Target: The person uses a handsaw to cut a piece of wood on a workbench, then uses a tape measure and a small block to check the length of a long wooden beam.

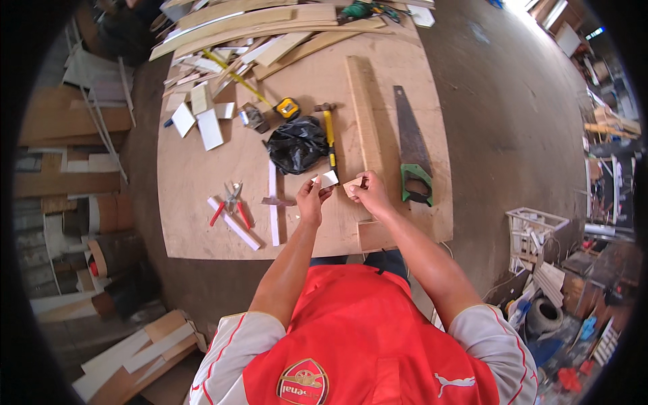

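My left hand [312, 199] grips a small white flat piece [329, 178], and my right hand [370, 193] grips a small tan wooden piece [352, 185], just apart from it over the plywood worktop [189, 162]. Just beyond them are a yellow-handled hammer [329, 131] and a black plastic bag [297, 144]. Right of my right hand lies a handsaw [414, 175] with a green handle; a long board [361, 108] lies between it and the hammer. Left of my left hand are red-handled pliers [246, 216] and pale strips [273, 226].
A yellow tape measure [287, 106], white offcuts [208, 128] and a pile of boards [250, 20] with a green power tool [358, 12] cover the far worktop. Stacked boards [67, 121] line the left; a small wooden frame [533, 223] and clutter stand on the floor at right.
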Tool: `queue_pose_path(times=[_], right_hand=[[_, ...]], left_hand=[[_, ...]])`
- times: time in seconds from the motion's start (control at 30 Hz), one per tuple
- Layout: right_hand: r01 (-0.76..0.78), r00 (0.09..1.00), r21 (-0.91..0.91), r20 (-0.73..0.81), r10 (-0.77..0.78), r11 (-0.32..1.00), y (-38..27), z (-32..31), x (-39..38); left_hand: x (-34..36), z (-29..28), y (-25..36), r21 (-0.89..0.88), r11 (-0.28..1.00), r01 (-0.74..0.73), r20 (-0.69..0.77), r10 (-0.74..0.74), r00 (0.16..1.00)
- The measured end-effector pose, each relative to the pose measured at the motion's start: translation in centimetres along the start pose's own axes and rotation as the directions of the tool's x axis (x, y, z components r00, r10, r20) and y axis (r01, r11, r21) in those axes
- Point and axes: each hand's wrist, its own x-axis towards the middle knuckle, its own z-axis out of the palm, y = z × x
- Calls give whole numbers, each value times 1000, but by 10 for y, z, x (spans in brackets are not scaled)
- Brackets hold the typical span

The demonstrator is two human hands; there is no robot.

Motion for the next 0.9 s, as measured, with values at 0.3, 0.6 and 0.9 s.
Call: queue_pose_path(times=[0.3,0.6,0.9], right_hand=[[118,993,-318,23,-117,941,32,62,38],[262,964,-741,229,-134,619,11,71,2],[469,883,-791,422,-205,393,-5,125,-13]], left_hand=[[-19,-65,23,-57,988,-142,-250,124,960],[-34,-102,33,-191,967,-170,-312,104,944],[-56,-137,57,-303,919,-253,-323,151,934]])
